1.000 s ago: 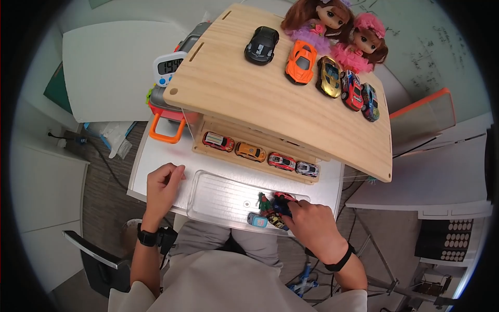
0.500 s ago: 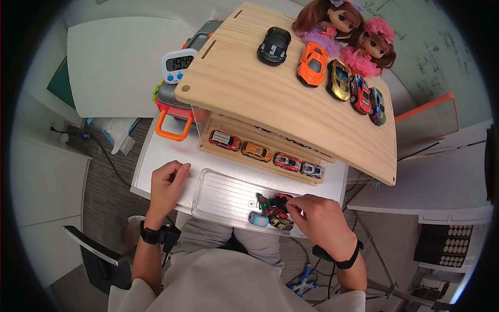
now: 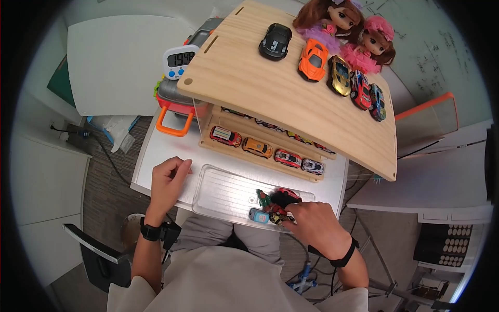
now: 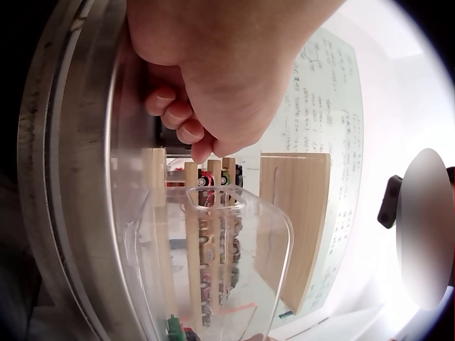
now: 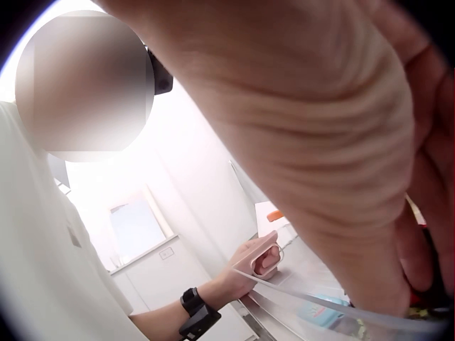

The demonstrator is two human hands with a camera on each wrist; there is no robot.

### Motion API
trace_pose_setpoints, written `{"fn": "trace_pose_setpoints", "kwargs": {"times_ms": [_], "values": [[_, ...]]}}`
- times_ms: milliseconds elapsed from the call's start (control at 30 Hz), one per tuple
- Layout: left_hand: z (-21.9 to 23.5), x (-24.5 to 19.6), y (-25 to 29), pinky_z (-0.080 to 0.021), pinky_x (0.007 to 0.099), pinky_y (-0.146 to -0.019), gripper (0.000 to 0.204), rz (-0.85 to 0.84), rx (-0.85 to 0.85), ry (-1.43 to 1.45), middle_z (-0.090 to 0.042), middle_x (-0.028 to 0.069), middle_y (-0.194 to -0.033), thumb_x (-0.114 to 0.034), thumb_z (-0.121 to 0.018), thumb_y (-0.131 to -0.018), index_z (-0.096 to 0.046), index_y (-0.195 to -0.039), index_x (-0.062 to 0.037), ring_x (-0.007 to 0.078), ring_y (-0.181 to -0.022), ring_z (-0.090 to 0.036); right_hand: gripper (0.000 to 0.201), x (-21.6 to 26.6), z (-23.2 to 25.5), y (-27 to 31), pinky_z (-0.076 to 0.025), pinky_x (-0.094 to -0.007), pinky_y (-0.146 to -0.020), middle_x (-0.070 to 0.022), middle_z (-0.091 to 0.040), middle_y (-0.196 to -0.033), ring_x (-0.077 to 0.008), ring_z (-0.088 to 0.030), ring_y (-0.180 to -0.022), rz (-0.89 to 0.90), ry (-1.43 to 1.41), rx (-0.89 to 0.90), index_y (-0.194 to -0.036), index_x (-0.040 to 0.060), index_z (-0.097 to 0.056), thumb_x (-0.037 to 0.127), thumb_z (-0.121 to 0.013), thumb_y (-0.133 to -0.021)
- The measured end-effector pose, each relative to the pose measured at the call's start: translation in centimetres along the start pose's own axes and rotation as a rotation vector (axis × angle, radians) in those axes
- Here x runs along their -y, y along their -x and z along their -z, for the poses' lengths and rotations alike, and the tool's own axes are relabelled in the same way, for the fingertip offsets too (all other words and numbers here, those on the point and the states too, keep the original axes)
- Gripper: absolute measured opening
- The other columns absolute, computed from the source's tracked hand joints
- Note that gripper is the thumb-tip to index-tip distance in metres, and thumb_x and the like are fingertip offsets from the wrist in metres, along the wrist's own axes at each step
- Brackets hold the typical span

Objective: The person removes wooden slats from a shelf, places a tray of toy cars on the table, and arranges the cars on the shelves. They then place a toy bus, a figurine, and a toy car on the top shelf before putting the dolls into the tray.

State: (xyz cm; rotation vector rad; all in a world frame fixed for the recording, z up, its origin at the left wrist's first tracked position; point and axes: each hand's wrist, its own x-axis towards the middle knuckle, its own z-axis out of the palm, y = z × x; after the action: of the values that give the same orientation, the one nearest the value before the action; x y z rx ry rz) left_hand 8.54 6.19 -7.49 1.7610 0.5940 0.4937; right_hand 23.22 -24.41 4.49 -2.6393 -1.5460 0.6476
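Note:
My right hand (image 3: 315,223) reaches down into the right end of a clear plastic tray (image 3: 221,187), fingers bent at a small cluster of toys. Around its fingertips lie a red and black toy car (image 3: 286,196), a green figure (image 3: 263,198), a light-blue toy car (image 3: 259,216) and a dark patterned car (image 3: 276,218). The hand's own back hides its fingertips, so I cannot tell whether they pinch a toy. Beside the tray's left end, my left hand (image 3: 169,179) rests at the table, its fingers loosely curled with nothing in them, as the left wrist view also shows.
Behind the tray stands a wooden shelf (image 3: 280,112) with toy cars on its tiers. On its top are a black car (image 3: 275,41), an orange car (image 3: 313,61), several more cars and two dolls. At its left are a timer (image 3: 179,61) and a case with an orange handle (image 3: 174,130).
The head view has shifted, now showing more of the cars on the shelf's inner tier. My right hand first draws back slightly from the cluster, then reaches into it again. My left hand stays put.

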Motion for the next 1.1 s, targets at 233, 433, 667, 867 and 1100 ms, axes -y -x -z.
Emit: {"fn": "trace_pose_setpoints", "kwargs": {"times_ms": [233,433,667,867,1100], "values": [[0.3,-0.2,-0.1,-0.039,0.0245,-0.059,0.028,0.025,0.023,-0.047,-0.062,0.0005,-0.067,-0.015,-0.069,-0.101,-0.068,-0.080,0.0033,0.0043,-0.063,-0.047,0.034,0.0,0.1,-0.9,-0.059,-0.0447,-0.070,-0.0172,-0.073,-0.080,-0.0359,-0.073,-0.080,-0.101,-0.014,0.185,-0.109,0.0061,-0.072,0.033,-0.075,-0.088],[0.1,0.2,0.0,-0.039,0.0250,-0.059,0.027,0.012,0.011,0.007,-0.062,0.0009,-0.067,-0.014,-0.069,-0.100,-0.068,-0.080,0.0038,0.0049,-0.063,-0.048,0.030,-1.2,1.0,-0.3,-0.060,-0.0444,-0.075,-0.0128,-0.074,-0.094,-0.0341,-0.073,-0.086,-0.018,-0.075,0.117,-0.105,0.0048,-0.075,0.030,-0.073,-0.090],[0.3,0.5,0.0,-0.040,0.0258,-0.060,0.027,0.022,0.025,-0.005,-0.063,0.0023,-0.068,-0.014,-0.068,-0.101,-0.068,-0.080,0.0040,0.0057,-0.065,-0.049,0.031,-1.4,5.8,1.9,-0.060,-0.0381,-0.072,-0.0129,-0.076,-0.103,-0.0302,-0.074,-0.073,0.089,-0.451,0.105,-0.114,0.0058,-0.073,0.027,-0.072,-0.092],[0.2,0.9,0.0,-0.036,0.0243,-0.057,0.029,0.043,0.024,0.028,-0.061,-0.0006,-0.069,-0.014,-0.066,-0.102,-0.067,-0.078,0.0026,0.0038,-0.064,-0.047,0.035,-2.7,12.3,6.1,-0.056,-0.0308,-0.068,-0.0077,-0.074,-0.099,-0.0200,-0.071,-0.078,0.284,-0.602,-0.256,-0.115,0.0056,-0.073,0.016,-0.086,-0.084],[0.2,0.1,0.1,-0.034,0.0240,-0.056,0.030,0.025,0.022,-0.006,-0.059,-0.0025,-0.068,-0.014,-0.065,-0.103,-0.066,-0.078,0.0020,0.0029,-0.063,-0.043,0.030,-7.7,17.9,6.0,-0.054,-0.0206,-0.081,-0.0050,-0.074,-0.105,-0.0047,-0.067,-0.093,-0.098,-0.976,-0.435,-0.120,-0.0020,-0.069,0.004,-0.077,-0.092]]}}
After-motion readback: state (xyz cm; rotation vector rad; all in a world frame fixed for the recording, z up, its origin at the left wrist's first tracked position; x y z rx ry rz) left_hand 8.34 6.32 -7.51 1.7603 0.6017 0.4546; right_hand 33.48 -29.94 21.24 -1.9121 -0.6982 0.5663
